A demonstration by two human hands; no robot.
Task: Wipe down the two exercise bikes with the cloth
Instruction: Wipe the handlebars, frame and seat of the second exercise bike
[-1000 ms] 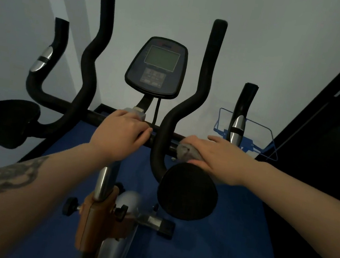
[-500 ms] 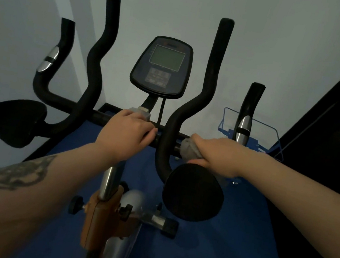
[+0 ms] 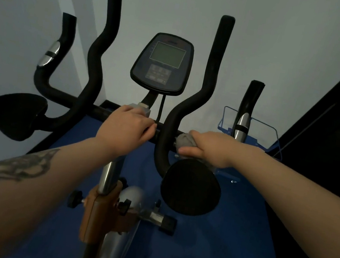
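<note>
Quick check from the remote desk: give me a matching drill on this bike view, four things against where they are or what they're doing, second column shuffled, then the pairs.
Things
1. cloth
2. left hand
3. console
4. right hand

Places or states
A. stands above the crossbar, between the two tall grips
B. grips the crossbar at the centre stem
C. bunched grey, pressed on the bar right of the stem
D. holds the cloth, just above the right elbow pad

Pairs: 1-C, 2-B, 3-A, 4-D
</note>
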